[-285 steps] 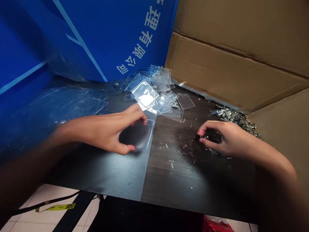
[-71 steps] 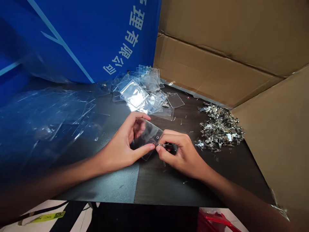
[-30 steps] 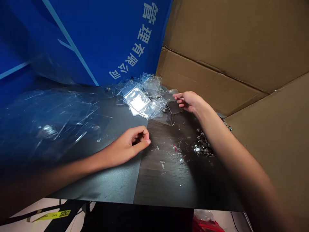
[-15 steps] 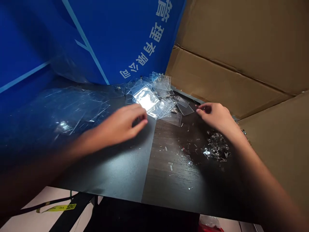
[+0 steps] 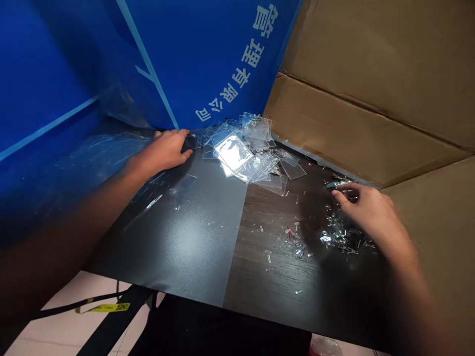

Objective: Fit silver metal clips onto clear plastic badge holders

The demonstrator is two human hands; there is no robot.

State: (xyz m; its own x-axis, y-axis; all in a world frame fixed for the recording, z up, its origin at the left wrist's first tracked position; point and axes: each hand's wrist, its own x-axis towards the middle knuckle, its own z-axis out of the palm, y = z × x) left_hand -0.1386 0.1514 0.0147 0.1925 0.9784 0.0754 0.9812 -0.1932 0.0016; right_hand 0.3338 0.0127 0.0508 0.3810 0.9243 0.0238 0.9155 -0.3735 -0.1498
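Note:
My left hand (image 5: 166, 151) is low over the table's far left side, thumb apart from the fingers, beside loose clear plastic sleeves (image 5: 111, 153). Its fingertips are near a small clear holder (image 5: 195, 136), and I see nothing held in it. Between thumb and forefinger of my right hand (image 5: 371, 210) is a small metal clip (image 5: 331, 185). Beneath that hand lies a heap of metal clips and clear strap pieces (image 5: 343, 232). Clear plastic badge holders (image 5: 256, 128) form a loose pile at the back middle, some with metal clips among them.
Tiny clear and metal bits (image 5: 295, 244) are scattered over the dark tabletop (image 5: 193, 247). A blue printed panel (image 5: 208, 49) stands behind, with cardboard walls (image 5: 345, 113) at the right. A yellow tag (image 5: 111, 307) hangs below the front edge.
My left hand has moved away, back and left from beside the badge-holder pile. My right hand has moved right and nearer to the clip heap, and a clip now shows in its fingers.

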